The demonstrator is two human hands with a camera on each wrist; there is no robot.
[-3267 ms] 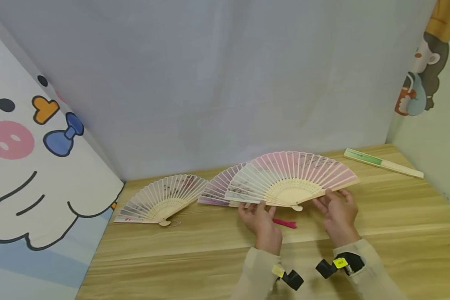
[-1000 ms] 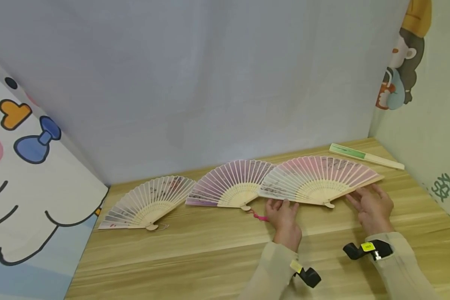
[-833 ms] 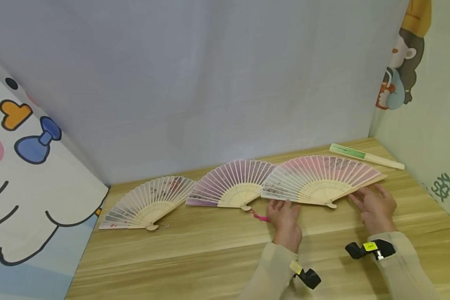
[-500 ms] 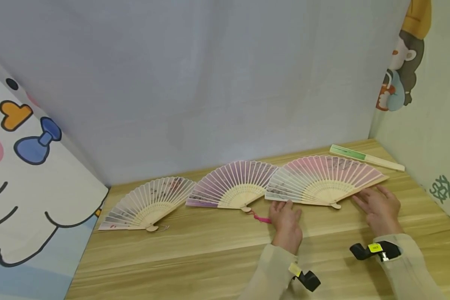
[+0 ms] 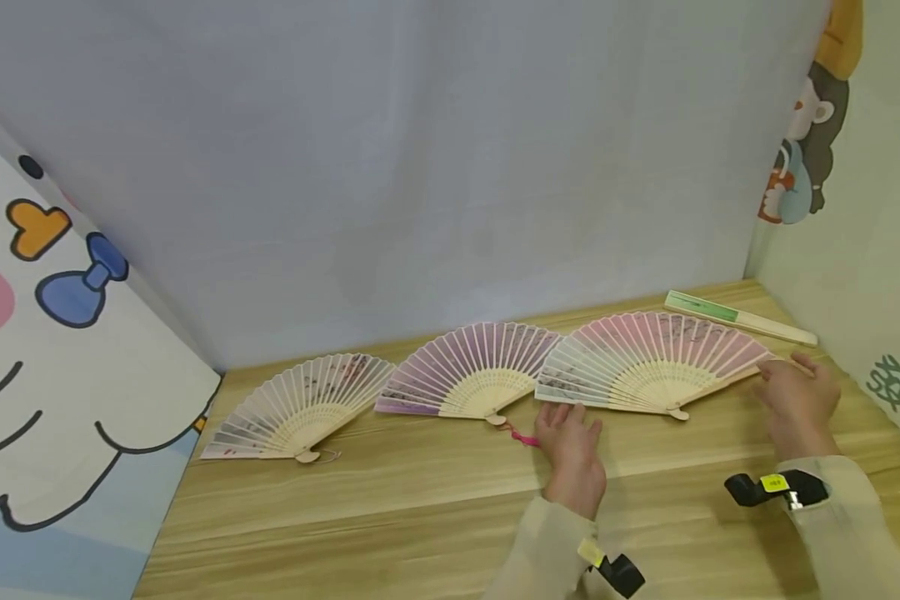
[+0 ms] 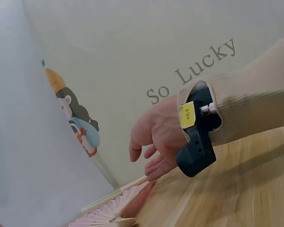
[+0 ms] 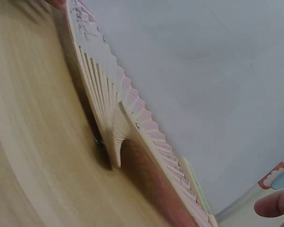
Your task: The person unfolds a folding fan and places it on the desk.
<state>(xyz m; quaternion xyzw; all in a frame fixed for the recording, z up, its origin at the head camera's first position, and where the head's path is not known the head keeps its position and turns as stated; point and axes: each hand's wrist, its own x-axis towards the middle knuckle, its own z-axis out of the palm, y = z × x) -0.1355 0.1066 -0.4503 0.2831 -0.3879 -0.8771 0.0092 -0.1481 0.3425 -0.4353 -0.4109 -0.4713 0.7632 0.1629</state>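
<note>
An open pink-and-pale-blue folding fan (image 5: 648, 354) lies on the wooden table, its pivot toward the person. My left hand (image 5: 570, 446) is at its lower left edge, fingers loosely extended; whether they touch it is hard to tell. Past its right end is my right hand (image 5: 801, 404), fingers relaxed. In the left wrist view the right hand (image 6: 160, 130) holds nothing and hovers over the table. A purple open fan (image 5: 468, 371), with a pink tassel (image 5: 525, 438), lies directly left of the pink one. Farther left is a grey-white open fan (image 5: 307, 404).
A folded fan with a green section (image 5: 742, 317) lies at the back right, behind the pink fan. A grey curtain (image 5: 450, 167) closes off the back of the table (image 5: 390, 517). Printed panels stand at left and right.
The pink fan, first held up over the purple one, has moved right and down onto the table, uncovering the purple fan. My right hand has moved off its right end; the left has barely shifted lately.
</note>
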